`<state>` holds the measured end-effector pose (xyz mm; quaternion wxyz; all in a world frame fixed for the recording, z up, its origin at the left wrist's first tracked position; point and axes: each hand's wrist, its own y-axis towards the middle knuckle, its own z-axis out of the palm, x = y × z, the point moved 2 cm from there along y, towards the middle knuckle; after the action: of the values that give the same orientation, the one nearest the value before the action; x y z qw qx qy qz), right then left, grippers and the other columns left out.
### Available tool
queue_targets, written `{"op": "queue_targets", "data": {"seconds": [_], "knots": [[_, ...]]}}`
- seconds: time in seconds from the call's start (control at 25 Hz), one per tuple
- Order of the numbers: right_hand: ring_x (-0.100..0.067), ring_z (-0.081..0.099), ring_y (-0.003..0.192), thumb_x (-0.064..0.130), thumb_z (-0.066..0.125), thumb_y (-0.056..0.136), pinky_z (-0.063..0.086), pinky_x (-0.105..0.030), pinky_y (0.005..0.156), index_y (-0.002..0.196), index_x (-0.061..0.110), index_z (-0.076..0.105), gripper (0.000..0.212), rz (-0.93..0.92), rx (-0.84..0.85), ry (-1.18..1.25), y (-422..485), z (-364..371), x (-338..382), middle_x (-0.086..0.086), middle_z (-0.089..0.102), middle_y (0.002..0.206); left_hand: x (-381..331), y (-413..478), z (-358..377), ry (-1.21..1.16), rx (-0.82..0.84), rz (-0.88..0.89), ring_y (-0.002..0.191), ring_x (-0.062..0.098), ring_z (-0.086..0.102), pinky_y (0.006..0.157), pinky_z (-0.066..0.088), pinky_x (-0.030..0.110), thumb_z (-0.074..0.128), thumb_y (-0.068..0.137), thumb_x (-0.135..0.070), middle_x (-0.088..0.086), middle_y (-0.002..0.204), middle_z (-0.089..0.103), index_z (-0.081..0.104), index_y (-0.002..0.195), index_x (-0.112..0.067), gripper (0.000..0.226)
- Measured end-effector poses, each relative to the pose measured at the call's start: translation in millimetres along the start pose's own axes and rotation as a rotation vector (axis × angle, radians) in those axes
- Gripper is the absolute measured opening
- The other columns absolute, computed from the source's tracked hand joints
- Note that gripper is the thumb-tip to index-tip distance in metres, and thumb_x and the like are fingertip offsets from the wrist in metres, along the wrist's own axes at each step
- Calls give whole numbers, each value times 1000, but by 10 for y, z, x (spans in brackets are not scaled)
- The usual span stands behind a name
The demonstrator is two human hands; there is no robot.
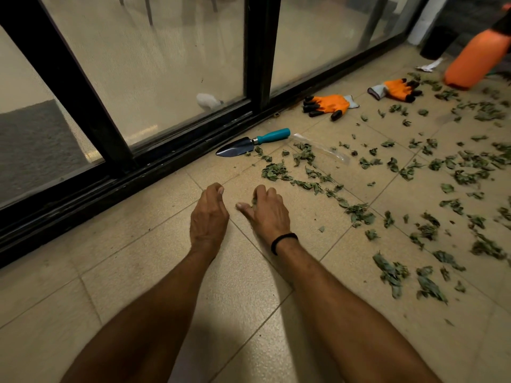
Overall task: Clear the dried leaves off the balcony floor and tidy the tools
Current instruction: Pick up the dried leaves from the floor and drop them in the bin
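Head view: both hands are low over the tiled floor (154, 244), likely gathering by hand. The right hand (266, 215) curls its fingers round a few dried leaves (273, 172). The left hand (208, 215) is curled too, its contents hidden. Most leaves lie scattered rightward. The trowel (253, 142) and orange gloves (329, 105) lie untouched by the door track (166, 164).
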<state>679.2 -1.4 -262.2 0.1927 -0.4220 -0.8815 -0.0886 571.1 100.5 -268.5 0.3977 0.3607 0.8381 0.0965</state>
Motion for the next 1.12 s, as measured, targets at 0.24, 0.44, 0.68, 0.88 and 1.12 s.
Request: {"op": "queue_targets", "data": {"seconds": [0.24, 0.44, 0.68, 0.88, 1.12], "knots": [[-17, 54, 82, 33, 38, 106, 39, -23, 59, 104, 11, 48, 24, 201, -52, 520, -116, -208, -168, 1, 56, 90, 35, -19, -100, -105, -112, -163, 71, 17, 51, 58, 46, 35, 30, 108, -31, 9, 93, 59, 57, 110, -9, 36], [-15, 56, 96, 28, 40, 106, 42, -22, 73, 111, 13, 62, 28, 153, -81, 456, -385, -237, -454, 0, 62, 105, 269, -110, -318, -188, -359, -546, 87, 19, 53, 72, 33, 24, 36, 109, -28, 10, 101, 64, 61, 110, -8, 32], [-12, 48, 88, 33, 59, 96, 44, -26, 77, 103, 19, 67, 17, -54, -151, 336, -653, -13, -344, 4, 53, 92, 247, -337, -399, -83, -38, -395, 87, 13, 49, 72, 44, 33, 37, 108, -37, 3, 104, 53, 61, 120, -12, 37], [-18, 50, 87, 19, 51, 101, 47, -35, 78, 91, 12, 58, 14, -22, -205, 348, -547, 23, -176, -2, 55, 92, 253, -372, -376, 78, 150, -230, 95, 15, 51, 72, 40, 28, 54, 102, -31, 5, 105, 52, 60, 116, -10, 25], [-25, 55, 100, 15, 44, 102, 42, -29, 78, 106, 11, 48, 7, 85, -35, 556, -374, 36, 370, -7, 57, 106, 217, -390, -444, -19, 62, -359, 82, 4, 44, 64, 34, 20, 39, 107, -20, -11, 93, 41, 47, 96, -23, 14]]}}
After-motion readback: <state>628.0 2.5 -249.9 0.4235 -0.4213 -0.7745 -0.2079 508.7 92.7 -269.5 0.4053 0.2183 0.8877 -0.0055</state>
